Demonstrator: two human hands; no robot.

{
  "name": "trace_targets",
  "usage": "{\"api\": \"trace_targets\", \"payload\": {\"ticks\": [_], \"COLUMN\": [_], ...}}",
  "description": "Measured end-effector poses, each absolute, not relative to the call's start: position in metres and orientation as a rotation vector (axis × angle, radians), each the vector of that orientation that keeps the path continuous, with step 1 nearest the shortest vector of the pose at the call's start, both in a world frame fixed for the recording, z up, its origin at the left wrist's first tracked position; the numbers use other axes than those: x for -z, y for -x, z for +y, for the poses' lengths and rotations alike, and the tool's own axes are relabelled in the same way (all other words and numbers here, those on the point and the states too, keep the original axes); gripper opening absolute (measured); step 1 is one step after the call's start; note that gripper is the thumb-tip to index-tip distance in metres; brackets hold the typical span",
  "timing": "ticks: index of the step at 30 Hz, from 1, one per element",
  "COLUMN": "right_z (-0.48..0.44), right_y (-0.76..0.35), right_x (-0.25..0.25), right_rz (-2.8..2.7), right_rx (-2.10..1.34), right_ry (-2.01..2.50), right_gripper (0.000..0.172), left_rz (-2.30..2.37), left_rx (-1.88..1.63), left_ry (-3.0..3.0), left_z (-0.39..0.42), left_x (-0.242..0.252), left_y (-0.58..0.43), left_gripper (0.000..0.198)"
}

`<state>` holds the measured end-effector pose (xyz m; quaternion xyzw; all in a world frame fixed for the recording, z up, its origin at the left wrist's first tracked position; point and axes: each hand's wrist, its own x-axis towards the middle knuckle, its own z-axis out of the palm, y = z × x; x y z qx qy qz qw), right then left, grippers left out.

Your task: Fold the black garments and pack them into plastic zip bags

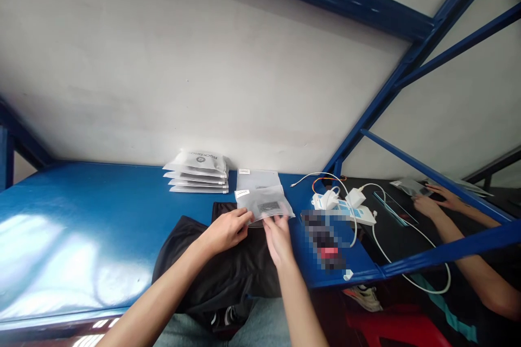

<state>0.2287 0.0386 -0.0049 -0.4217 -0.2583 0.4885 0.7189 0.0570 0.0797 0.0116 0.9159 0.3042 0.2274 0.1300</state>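
My left hand (227,229) and my right hand (277,233) both pinch the near edge of a frosted plastic zip bag (264,202) with a white label and a dark patch. The bag is held just above a black folded garment (228,265) lying on the blue table (81,217). A second flat frosted bag (257,178) lies right behind it.
A stack of several packed grey bags (198,172) sits at the back by the wall. White chargers and cables on a power strip (345,203) lie to the right. Blue rack struts (407,65) cross on the right. Another person's hands (431,200) work beyond them.
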Motion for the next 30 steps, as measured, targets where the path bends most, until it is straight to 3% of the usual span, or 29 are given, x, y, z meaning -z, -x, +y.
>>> {"api": "trace_targets", "payload": {"ticks": [5,8,11,16,26,30], "right_z": [-0.031,-0.037,-0.003,0.055,0.06,0.069], "right_y": [-0.28,-0.289,-0.273,-0.25,-0.26,-0.262], "right_x": [-0.007,-0.034,-0.05,-0.021,0.017,0.02], "right_rz": [-0.834,-1.17,-1.436,-1.581,-1.542,-1.513], "right_rx": [-1.165,-0.83,-0.543,-0.462,-0.579,-0.604], "right_ry": [1.319,1.531,1.41,1.37,1.363,1.428], "right_gripper": [0.054,0.04,0.029,0.04,0.044,0.045], "left_rz": [0.846,0.804,0.778,0.772,0.79,0.862], "left_rx": [-0.548,-0.491,-0.467,-0.458,-0.449,-0.449], "left_ry": [-2.742,-2.773,-2.775,-2.776,-2.504,-2.471], "left_z": [0.079,0.078,0.079,0.078,0.094,0.102], "left_x": [-0.018,-0.021,-0.021,-0.022,-0.024,-0.023], "left_y": [-0.05,-0.049,-0.049,-0.049,-0.029,-0.016], "left_gripper": [0.061,0.06,0.057,0.052,0.022,0.037]}}
